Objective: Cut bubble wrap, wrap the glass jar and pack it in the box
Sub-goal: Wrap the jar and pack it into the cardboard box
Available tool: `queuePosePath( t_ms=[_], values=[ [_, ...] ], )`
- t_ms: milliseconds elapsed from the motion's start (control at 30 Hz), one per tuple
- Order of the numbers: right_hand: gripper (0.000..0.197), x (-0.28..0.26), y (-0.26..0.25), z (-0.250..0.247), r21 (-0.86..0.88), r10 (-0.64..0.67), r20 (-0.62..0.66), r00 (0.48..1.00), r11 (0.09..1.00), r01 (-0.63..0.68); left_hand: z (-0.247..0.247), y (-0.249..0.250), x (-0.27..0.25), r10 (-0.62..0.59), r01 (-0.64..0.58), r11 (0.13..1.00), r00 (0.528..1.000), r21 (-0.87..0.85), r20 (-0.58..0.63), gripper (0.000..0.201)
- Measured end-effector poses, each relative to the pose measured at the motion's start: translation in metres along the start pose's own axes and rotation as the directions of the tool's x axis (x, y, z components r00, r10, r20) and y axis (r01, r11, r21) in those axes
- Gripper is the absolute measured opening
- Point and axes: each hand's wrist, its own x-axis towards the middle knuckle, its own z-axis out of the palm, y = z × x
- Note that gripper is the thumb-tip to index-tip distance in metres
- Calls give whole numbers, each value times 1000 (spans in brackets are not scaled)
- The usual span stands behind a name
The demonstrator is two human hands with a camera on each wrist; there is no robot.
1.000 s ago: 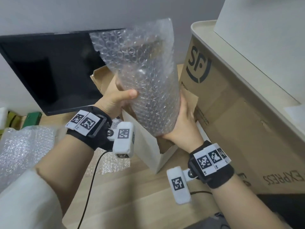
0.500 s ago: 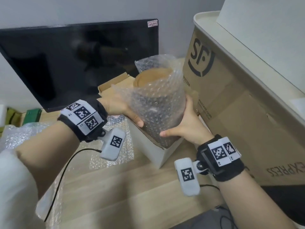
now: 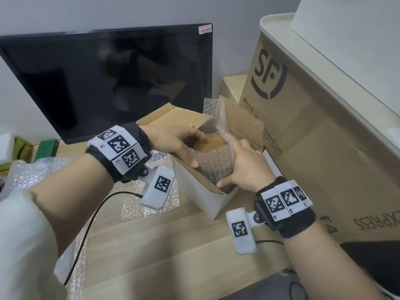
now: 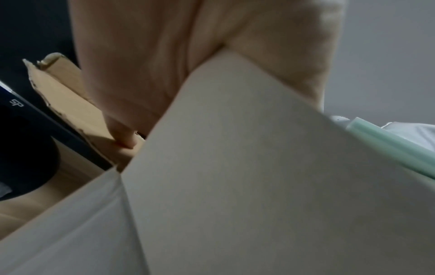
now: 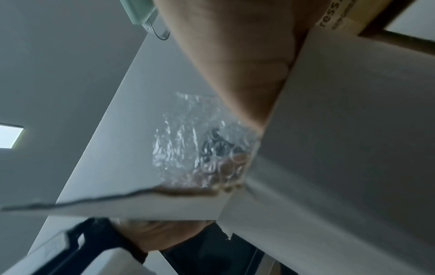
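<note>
The glass jar in bubble wrap [image 3: 213,163] stands partly inside the small white cardboard box [image 3: 207,200] with its flaps up. Its brown lid [image 3: 213,142] shows through the open top of the wrap, and a loose end of wrap [image 3: 213,113] sticks up behind. My left hand [image 3: 179,141] grips the wrapped jar from the left, thumb down its side. My right hand [image 3: 242,167] holds it from the right, thumb at the box rim. The right wrist view shows the bubble wrap [image 5: 202,145] above the box edge [image 5: 141,201]; the left wrist view shows the box wall [image 4: 235,186].
A black monitor [image 3: 112,79] stands behind the box. A large SF Express carton [image 3: 303,137] is close on the right, under a cream tray [image 3: 324,68]. Spare bubble wrap sheets [image 3: 149,191] lie on the wooden table at left, and a black cable [image 3: 91,221] crosses them.
Both hands have lowered the wrapped jar from up in front of the monitor down into the small box. The tall loose end of wrap has collapsed downward.
</note>
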Motion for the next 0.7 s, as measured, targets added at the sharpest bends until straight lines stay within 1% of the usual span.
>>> queuePosePath(
  t_ms=[100, 167, 200, 233, 267, 300, 333, 367, 400, 433, 467, 500, 533, 567, 600, 700],
  values=[
    [125, -1, -1, -3, 17, -23, 13, 1000, 1000, 22, -1, 2, -6, 30, -26, 999, 992, 31, -121, 74],
    [121, -3, -1, -6, 88, -19, 8, 1000, 996, 18, -2, 7, -15, 47, -35, 998, 975, 60, -218, 72],
    [117, -4, -1, -6, 120, -13, 0, 1000, 993, 13, -1, 9, -20, 45, -28, 998, 956, 64, -288, 71],
    [114, -4, -1, -6, 134, -5, -13, 1000, 991, 6, 3, 14, -27, 49, -18, 996, 925, 85, -377, 71],
    [110, -6, -2, -6, 124, 1, -26, 1000, 992, 2, 10, 18, -34, 79, -22, 992, 879, 127, -470, 70],
    [107, -6, -4, -5, 96, 7, -37, 999, 995, -3, 18, 24, -42, 151, -61, 982, 829, 181, -539, 66],
    [106, -7, -6, -5, 63, 18, -39, 999, 998, -15, 27, 31, -50, 238, -134, 965, 802, 224, -548, 62],
    [107, -7, -8, -4, 40, 31, -34, 999, 999, -30, 34, 38, -59, 326, -222, 940, 809, 259, -489, 57],
    [110, -7, -9, -4, 28, 42, -23, 999, 999, -42, 39, 43, -65, 394, -293, 909, 837, 297, -380, 54],
    [113, -7, -11, -4, 23, 50, -10, 999, 999, -50, 42, 43, -66, 436, -334, 874, 860, 351, -265, 50],
    [117, -7, -12, -5, 27, 61, 8, 998, 998, -61, 44, 41, -64, 440, -341, 848, 879, 405, -182, 44],
    [122, -7, -12, -8, 44, 68, 26, 997, 997, -69, 45, 38, -61, 425, -319, 835, 892, 449, -157, 36],
    [128, -8, -13, -10, 72, 72, 47, 996, 995, -75, 45, 32, -58, 427, -295, 819, 887, 493, -179, 25],
    [133, -10, -13, -14, 101, 72, 72, 995, 992, -79, 42, 27, -56, 443, -276, 802, 870, 530, -217, 16],
    [137, -12, -14, -18, 124, 72, 100, 992, 989, -85, 38, 23, -58, 451, -259, 789, 860, 558, -238, 12],
    [141, -19, -17, -23, 158, 54, 190, 980, 984, -85, 19, 10, -66, 475, -254, 728, 856, 637, -202, 13]
  ],
)
